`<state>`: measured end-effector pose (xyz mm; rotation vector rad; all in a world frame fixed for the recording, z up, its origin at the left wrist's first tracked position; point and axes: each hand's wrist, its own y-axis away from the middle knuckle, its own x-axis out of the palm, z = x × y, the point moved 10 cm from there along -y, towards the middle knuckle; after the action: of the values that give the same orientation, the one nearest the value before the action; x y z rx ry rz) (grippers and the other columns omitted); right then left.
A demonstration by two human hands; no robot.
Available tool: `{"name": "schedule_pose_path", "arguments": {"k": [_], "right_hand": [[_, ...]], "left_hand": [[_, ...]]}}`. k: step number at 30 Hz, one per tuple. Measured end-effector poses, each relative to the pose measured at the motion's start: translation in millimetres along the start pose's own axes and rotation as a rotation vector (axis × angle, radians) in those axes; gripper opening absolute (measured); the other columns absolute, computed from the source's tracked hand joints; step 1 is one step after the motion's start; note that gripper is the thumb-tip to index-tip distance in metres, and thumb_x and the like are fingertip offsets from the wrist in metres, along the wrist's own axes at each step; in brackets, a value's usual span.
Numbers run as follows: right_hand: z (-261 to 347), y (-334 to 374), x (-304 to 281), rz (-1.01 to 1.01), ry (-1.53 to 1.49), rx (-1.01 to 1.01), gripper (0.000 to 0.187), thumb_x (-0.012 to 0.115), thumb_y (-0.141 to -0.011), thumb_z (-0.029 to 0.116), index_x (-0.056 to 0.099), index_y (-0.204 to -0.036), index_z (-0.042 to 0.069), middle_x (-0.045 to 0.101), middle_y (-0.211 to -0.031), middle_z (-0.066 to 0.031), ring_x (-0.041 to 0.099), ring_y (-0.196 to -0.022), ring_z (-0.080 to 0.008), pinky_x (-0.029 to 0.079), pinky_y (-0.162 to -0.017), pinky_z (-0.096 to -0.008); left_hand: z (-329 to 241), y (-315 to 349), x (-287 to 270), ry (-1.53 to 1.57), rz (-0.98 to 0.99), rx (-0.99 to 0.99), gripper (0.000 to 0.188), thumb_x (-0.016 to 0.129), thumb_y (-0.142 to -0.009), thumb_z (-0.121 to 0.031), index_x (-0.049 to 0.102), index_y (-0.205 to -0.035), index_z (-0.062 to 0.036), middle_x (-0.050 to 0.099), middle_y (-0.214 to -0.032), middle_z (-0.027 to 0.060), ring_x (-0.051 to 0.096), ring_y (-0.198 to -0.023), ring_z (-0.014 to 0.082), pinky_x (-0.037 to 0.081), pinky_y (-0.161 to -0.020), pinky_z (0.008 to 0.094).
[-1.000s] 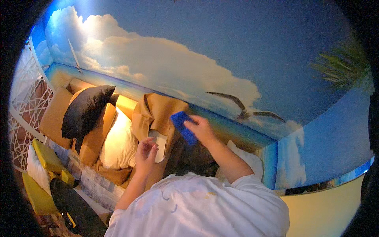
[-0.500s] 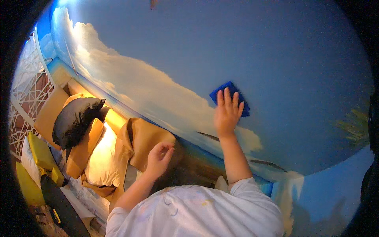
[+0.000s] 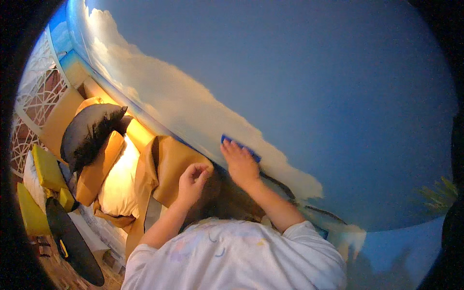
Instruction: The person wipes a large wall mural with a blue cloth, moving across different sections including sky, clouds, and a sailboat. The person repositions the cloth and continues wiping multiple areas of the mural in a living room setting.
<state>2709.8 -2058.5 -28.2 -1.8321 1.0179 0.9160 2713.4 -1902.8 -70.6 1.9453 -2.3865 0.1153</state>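
Note:
A folded blue cloth lies against a wall painted with sky and clouds. My right hand presses it there with the fingers laid over it, on the lower part of the pale painted cloud. Part of the cloth is hidden under the palm and fingers. My left hand is held up in front of my body, its fingers curled toward the thumb, and I see nothing in it. Behind that hand is a tan, leather-like seat piece; I cannot tell whether the two touch.
To the left are a dark furry cushion, a cream pillow and yellow-green cushions. A white lattice screen stands at the far left. A dark oval board is at lower left. Painted palm leaves show at the right.
My right hand has slid the blue cloth down and to the left along the wall, from the painted blue sky onto the cloud. My left hand has barely moved and stays curled.

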Motion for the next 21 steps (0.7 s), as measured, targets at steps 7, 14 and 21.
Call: {"name": "schedule_pose_path", "arguments": {"k": [7, 14, 21], "right_hand": [[-75.5, -90.3, -206.4, -0.477, 0.166, 0.303, 0.057, 0.057, -0.085, 0.026, 0.047, -0.141, 0.022, 0.040, -0.150, -0.0065, 0.042, -0.132, -0.0302, 0.033, -0.101, -0.0548], [31.9, -81.3, -5.9, -0.065, 0.031, -0.017, 0.058, 0.051, -0.087, 0.018, 0.042, -0.144, 0.015, 0.036, -0.153, -0.0032, 0.036, -0.139, -0.0237, 0.032, -0.108, -0.0453], [61.7, 43.4, 145.3, 0.300, -0.164, -0.143, 0.057, 0.043, -0.091, 0.011, 0.035, -0.147, 0.008, 0.027, -0.157, -0.0039, 0.028, -0.143, -0.0199, 0.024, -0.116, -0.0355]], "left_hand": [[-7.8, -5.7, 15.2, 0.144, 0.131, 0.016, 0.013, 0.061, -0.093, -0.004, 0.060, -0.106, -0.0024, 0.061, -0.095, 0.0016, 0.058, -0.088, 0.0102, 0.048, -0.081, 0.0240], [12.4, -2.4, 1.3, 0.087, 0.170, -0.067, 0.014, 0.061, -0.092, -0.004, 0.060, -0.106, -0.0015, 0.062, -0.094, 0.0014, 0.058, -0.085, 0.0096, 0.048, -0.077, 0.0239], [22.0, -10.7, -14.2, 0.042, 0.142, -0.054, 0.014, 0.061, -0.093, -0.006, 0.059, -0.106, -0.0013, 0.062, -0.092, 0.0021, 0.060, -0.083, 0.0098, 0.050, -0.076, 0.0235]]}}
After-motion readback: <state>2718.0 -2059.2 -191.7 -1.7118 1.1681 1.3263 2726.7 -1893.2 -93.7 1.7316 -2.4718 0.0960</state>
